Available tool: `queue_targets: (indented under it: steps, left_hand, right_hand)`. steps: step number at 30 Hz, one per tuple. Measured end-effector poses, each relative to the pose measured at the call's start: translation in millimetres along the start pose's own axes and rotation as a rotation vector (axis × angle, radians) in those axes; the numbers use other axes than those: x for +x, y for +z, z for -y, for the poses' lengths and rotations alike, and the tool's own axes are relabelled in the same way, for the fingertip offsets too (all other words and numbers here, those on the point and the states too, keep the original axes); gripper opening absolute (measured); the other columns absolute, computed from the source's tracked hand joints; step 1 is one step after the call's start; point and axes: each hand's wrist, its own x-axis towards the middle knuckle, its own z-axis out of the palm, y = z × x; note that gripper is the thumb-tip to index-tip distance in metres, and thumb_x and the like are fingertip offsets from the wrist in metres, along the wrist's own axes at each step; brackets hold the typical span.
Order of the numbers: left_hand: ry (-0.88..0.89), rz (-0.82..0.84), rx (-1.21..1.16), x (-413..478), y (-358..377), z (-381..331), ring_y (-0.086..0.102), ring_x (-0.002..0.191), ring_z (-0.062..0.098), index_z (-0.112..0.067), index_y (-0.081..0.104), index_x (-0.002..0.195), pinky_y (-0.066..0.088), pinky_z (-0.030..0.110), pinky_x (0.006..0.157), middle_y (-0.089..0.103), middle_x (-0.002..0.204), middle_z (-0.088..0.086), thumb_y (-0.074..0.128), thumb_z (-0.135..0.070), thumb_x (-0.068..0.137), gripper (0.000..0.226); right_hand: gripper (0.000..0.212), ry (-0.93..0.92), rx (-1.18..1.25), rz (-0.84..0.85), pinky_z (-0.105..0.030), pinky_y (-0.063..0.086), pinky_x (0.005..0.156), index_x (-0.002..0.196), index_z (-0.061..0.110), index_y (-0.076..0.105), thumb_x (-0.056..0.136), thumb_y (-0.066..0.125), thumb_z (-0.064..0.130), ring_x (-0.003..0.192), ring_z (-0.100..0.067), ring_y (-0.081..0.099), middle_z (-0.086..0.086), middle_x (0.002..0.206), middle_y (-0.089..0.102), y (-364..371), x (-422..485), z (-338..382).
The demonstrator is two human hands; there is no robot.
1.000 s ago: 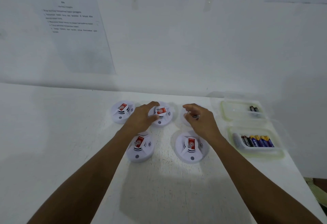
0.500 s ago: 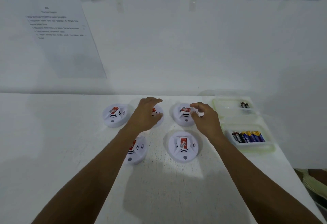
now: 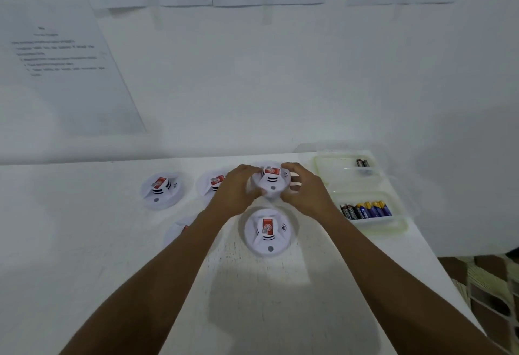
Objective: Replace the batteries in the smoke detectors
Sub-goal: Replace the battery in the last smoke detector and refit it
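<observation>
Smoke detector (image 3: 271, 186), white and round with a red label on top, sits just above the middle of the frame, held between both hands. The left hand (image 3: 238, 190) grips its left rim, fingers (image 3: 246, 170) curled over the far edge and thumb at the near edge. The right hand (image 3: 307, 190) grips the right rim the same way, its fingers (image 3: 292, 168) hooked over the far side. The label and dark slots show in the gap between the hands. The detector is slightly blurred, and I cannot tell whether it rests on the white counter (image 3: 84, 242) or is raised off it.

Just below it lies a front detector (image 3: 268, 232), label up. A left detector (image 3: 161, 190) lies at middle left. A third detector (image 3: 214, 182) shows partly behind the left hand, and a fourth detector (image 3: 175, 232) is mostly hidden under the left forearm.

At the right, a far tray (image 3: 337, 170) of clear plastic holds two dark batteries (image 3: 362, 163). A near tray (image 3: 373, 224) holds a row of batteries (image 3: 365, 210), side by side. Printed sheets (image 3: 64, 74) hang on the wall in the upper left.
</observation>
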Motion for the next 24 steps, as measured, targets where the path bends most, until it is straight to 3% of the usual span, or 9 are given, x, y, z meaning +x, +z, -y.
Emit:
queue_targets:
  steps: [2,4,8,12,16,18,24]
  left_hand:
    - [-0.006,-0.088,-0.064,-8.1,-7.9,-5.6,0.053,0.108,0.01,-0.013,0.061,0.124,0.041,0.026,0.096,0.059,0.119,-0.004,0.07,-0.031,0.087,0.042]
    - [0.007,-0.171,-0.104,-14.3,-15.7,-14.8,0.057,0.105,0.013,-0.012,0.061,0.126,0.046,0.024,0.092,0.063,0.12,0.001,0.066,-0.033,0.09,0.042]
    - [-0.056,-0.247,-0.297,-24.2,-25.2,-27.4,0.061,0.108,0.011,-0.013,0.054,0.133,0.042,0.001,0.083,0.062,0.125,-0.001,0.064,-0.032,0.091,0.047]
    - [-0.03,-0.181,-0.432,-32.6,-24.4,-26.4,0.054,0.12,0.009,-0.019,0.043,0.142,0.043,0.007,0.091,0.05,0.138,-0.004,0.076,-0.032,0.08,0.072]
    - [0.085,-0.211,-0.337,-32.9,-18.6,-25.8,0.046,0.125,0.01,-0.019,0.036,0.145,0.044,0.003,0.086,0.041,0.137,-0.005,0.089,-0.022,0.066,0.095]
    - [0.102,-0.235,-0.312,-32.2,-17.1,-25.6,0.045,0.123,0.008,-0.017,0.036,0.144,0.043,0.002,0.085,0.041,0.136,-0.004,0.092,-0.02,0.061,0.1]
    - [0.13,-0.18,-0.348,-33.1,-27.8,-28.5,0.049,0.121,0.01,-0.014,0.041,0.14,0.046,0.007,0.088,0.046,0.136,-0.004,0.09,-0.014,0.063,0.092]
  right_hand:
    - [0.066,-0.109,-0.056,0.011,-0.026,0.054,0.089,0.132,0.02,0.054,0.073,0.081,0.007,0.106,-0.013,0.063,0.002,0.123,0.064,-5.4,-1.3,3.3]
    - [0.067,-0.203,-0.177,-0.031,-0.025,0.054,0.088,0.135,0.02,0.052,0.076,0.082,0.012,0.101,-0.011,0.062,0.002,0.124,0.065,-9.0,-1.8,6.1]
    - [0.058,-0.256,-0.193,-0.154,-0.025,0.051,0.083,0.135,0.023,0.05,0.084,0.076,0.029,0.088,-0.005,0.063,0.004,0.11,0.072,-12.7,-5.7,14.9]
    - [0.053,-0.172,-0.022,-0.154,-0.017,0.053,0.077,0.135,0.029,0.048,0.088,0.071,0.028,0.079,-0.004,0.07,0.001,0.092,0.076,-17.2,-9.8,24.7]
    - [0.039,-0.015,0.289,-0.015,-0.04,0.061,0.08,0.127,0.03,0.056,0.091,0.069,0.022,0.077,-0.022,0.074,-0.007,0.092,0.076,-21.2,-16.3,33.9]
    - [0.032,0.045,0.395,0.031,-0.043,0.061,0.078,0.119,0.027,0.057,0.09,0.07,0.021,0.077,-0.029,0.074,-0.011,0.098,0.074,-22.7,-19.4,39.3]
    - [0.031,0.045,0.259,-0.026,-0.036,0.058,0.072,0.107,0.018,0.055,0.084,0.076,0.022,0.079,-0.023,0.072,-0.004,0.1,0.074,-24.4,-20.9,39.8]
